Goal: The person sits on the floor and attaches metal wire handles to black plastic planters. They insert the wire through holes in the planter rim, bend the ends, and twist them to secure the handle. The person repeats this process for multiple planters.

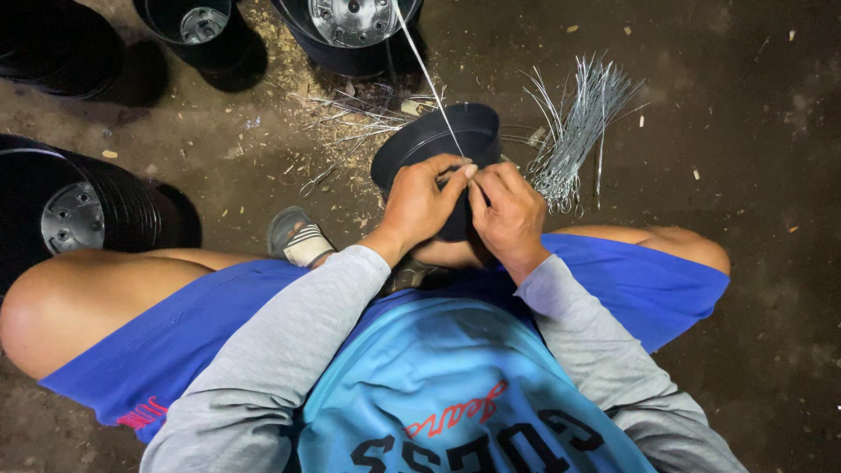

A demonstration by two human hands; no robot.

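Looking straight down, I've got both hands meeting at the near rim of a black plastic pot (pixel 438 140), which sits tilted on the dirt floor (pixel 753 263) between my knees, its mouth turned up and away from me. My left hand (pixel 419 203) is curled over the rim, fingers closed down against the pot's wall, thumb and forefinger pinched together at the edge. My right hand (pixel 506 208) sits just beside it, touching it at the fingertips, also closed in a pinch right where a long thin wire (pixel 425 66) comes down to the rim. That wire runs up and away from the pinch toward the top of the view, straight and taut-looking. Which hand actually has the wire end I can't tell; the fingertips crowd over it.

Just right of the pot, touching or nearly touching its side, lies a bundle of grey metal wires (pixel 574 131), fanned out at the far end, looped at the near end. More loose wires (pixel 359 123) lie scattered on the left of the pot. A stack of black pots (pixel 79 206) stands at far left, more pots (pixel 350 26) along the top edge. A grey sandal (pixel 300 236) shows by my left thigh.
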